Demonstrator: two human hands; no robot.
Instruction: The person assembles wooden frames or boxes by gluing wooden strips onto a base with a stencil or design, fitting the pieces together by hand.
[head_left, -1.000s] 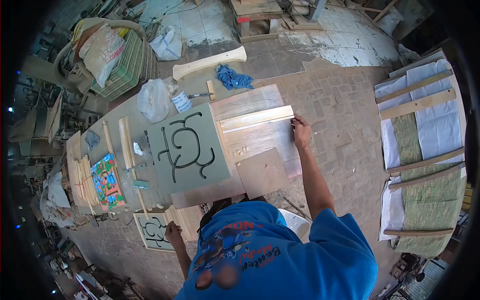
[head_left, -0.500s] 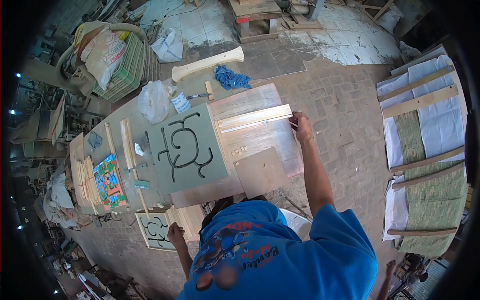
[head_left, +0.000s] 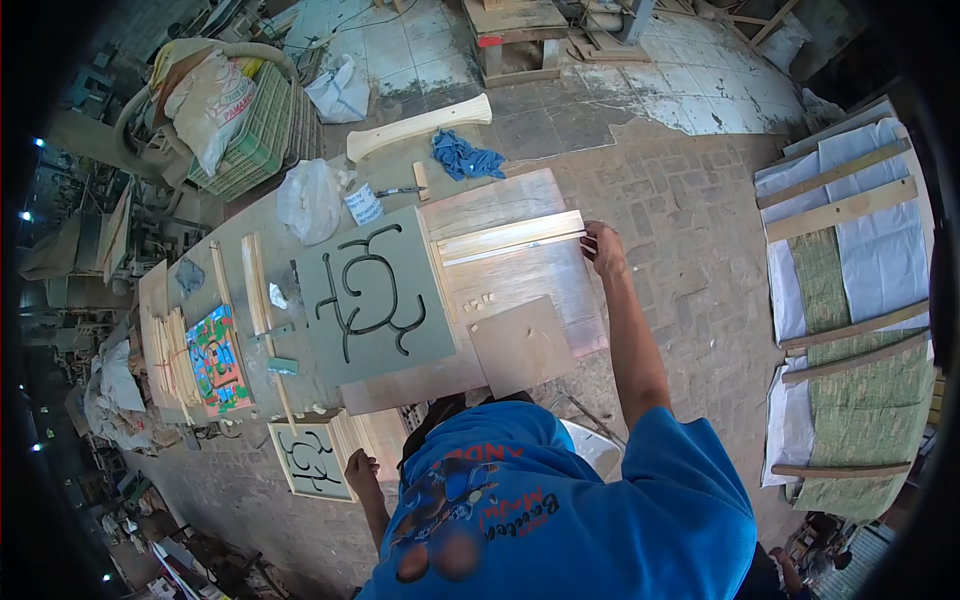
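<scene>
My right hand is closed on the right end of the pale wooden strips, which lie side by side on the pinkish board. Their left end meets the edge of a grey panel with dark curved grooves. My left hand hangs low beside my body, fingers curled, with nothing visible in it. Close by it are a smaller framed grey panel with similar grooves and a stack of light wood strips. A thin square board and several small wood bits lie before me.
A painted colourful panel and bundled sticks lie at the table's left. A blue cloth, a plastic bag and a curved wood piece lie along the far edge. Another person is at lower right.
My left hand has moved slightly right and down, away from the small framed panel. My right hand stays at the strips' end. The person at lower right has shifted.
</scene>
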